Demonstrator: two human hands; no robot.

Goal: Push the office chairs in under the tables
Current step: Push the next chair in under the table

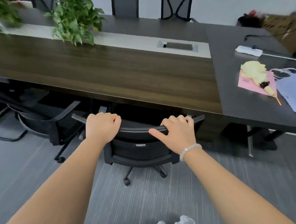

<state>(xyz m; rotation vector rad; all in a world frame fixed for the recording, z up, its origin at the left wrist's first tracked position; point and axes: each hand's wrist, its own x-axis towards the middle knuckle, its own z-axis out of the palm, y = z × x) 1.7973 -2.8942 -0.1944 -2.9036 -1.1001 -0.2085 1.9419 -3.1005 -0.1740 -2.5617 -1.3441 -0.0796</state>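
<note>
A black office chair (138,147) on castors stands in front of me, its seat tucked partly under the dark wooden table (109,74). My left hand (102,126) is curled over the left part of the backrest's top edge. On the right part of that edge my right hand (178,129) grips with fingers over the top and thumb stretched along the back. A bead bracelet circles my right wrist. The chair's seat is mostly hidden by the backrest and table.
Another black chair (41,119) sits under the table to the left. A black side table (254,108) on the right holds a pink sheet, a yellow fluffy item, cables and a power strip. Potted plants (75,20) stand on the wooden table. Two chairs stand at the far side. Grey carpet lies below.
</note>
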